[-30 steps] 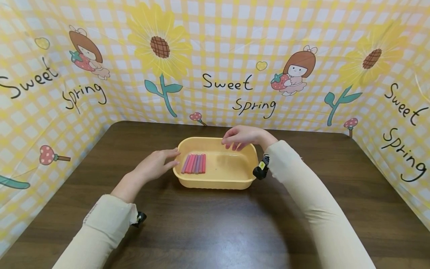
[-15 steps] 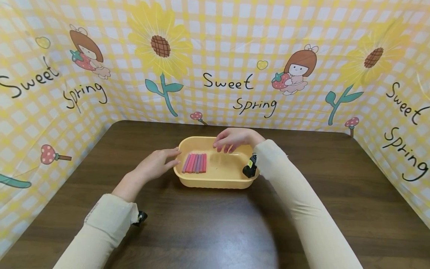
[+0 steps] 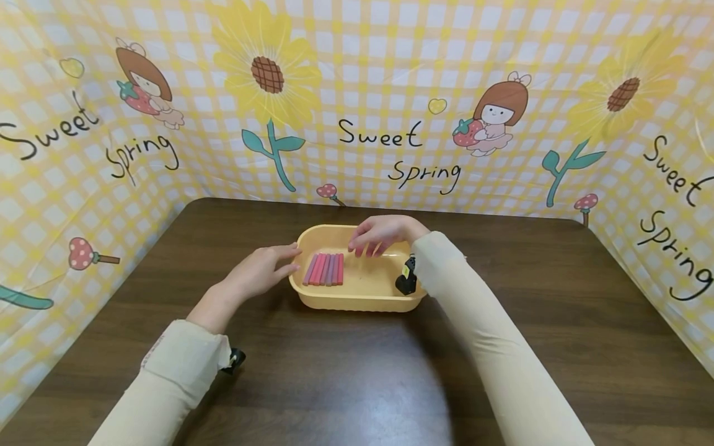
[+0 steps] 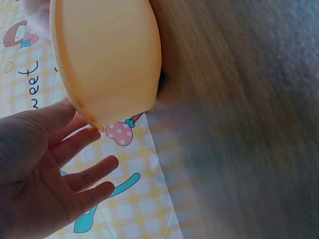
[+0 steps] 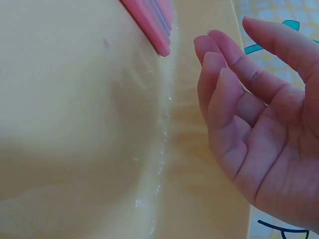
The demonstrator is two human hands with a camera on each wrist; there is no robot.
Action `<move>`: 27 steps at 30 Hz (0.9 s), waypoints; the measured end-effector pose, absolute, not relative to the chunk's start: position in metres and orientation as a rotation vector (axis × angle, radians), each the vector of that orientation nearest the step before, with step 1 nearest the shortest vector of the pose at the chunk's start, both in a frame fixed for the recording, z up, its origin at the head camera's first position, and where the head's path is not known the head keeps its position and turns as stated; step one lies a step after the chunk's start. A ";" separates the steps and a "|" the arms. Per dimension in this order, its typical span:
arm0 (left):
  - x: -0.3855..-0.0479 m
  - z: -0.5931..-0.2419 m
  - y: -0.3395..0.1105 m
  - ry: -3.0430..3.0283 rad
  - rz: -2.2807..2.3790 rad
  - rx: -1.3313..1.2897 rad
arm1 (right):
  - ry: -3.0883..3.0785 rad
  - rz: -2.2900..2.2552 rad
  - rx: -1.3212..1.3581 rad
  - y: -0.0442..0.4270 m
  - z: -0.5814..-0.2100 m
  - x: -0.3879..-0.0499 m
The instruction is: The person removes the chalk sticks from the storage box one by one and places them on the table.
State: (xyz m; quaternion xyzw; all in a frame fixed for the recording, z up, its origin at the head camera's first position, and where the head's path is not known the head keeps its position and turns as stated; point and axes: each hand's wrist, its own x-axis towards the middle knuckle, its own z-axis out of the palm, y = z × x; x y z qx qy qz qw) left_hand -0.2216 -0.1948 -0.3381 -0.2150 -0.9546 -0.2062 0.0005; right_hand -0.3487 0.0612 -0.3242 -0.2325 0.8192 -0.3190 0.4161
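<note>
A yellow oval tray (image 3: 362, 303) stands on the table, with several pink and purple sticks (image 3: 323, 269) side by side at its left end. My left hand (image 3: 256, 272) touches the tray's left rim with thumb and fingertips spread. In the left wrist view, the left hand (image 4: 55, 169) meets the rim of the tray (image 4: 107, 59), its other fingers loosely spread. My right hand (image 3: 382, 234) hovers over the tray's back part, right of the sticks. In the right wrist view, the right hand (image 5: 259, 114) has loosely bent fingers holding nothing, beside the pink sticks (image 5: 149, 22).
The tray stands on a dark brown table (image 3: 334, 371). A yellow checked cloth (image 3: 390, 74) with sunflowers and lettering rises behind the table and at both sides. A black wrist camera (image 3: 407, 277) on my right wrist covers part of the tray's right end.
My right hand has moved left and slightly nearer over the tray, towards the sticks. The left hand, tray and sticks have stayed in place.
</note>
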 end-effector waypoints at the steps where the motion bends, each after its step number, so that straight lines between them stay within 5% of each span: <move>1: -0.221 -0.338 -0.195 -2.996 -0.648 -0.677 | 2.053 -0.802 -0.578 0.060 -0.326 -0.348; 27: -0.222 -0.338 -0.195 -3.011 -0.668 -0.655 | 2.006 -0.809 -0.462 0.038 -0.359 -0.349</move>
